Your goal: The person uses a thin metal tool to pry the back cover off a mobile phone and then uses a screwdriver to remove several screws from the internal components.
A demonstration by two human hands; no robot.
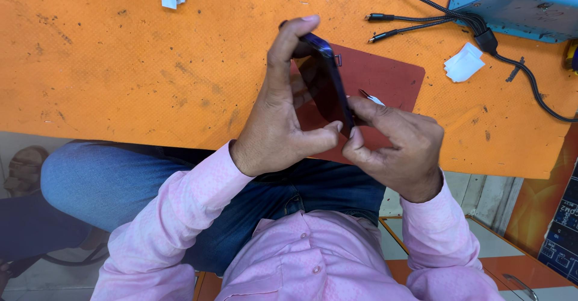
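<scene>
1. Left hand (274,120) clamps phone (328,84) on edge, above red mat (385,78).
2. Right hand (394,144) pinches its lower edge.
3. Advice: keep grip firm, work the edge gently, don't twist.

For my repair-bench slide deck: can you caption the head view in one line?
Left hand and right hand hold a dark phone edge-up above a red mat on an orange table.
</scene>
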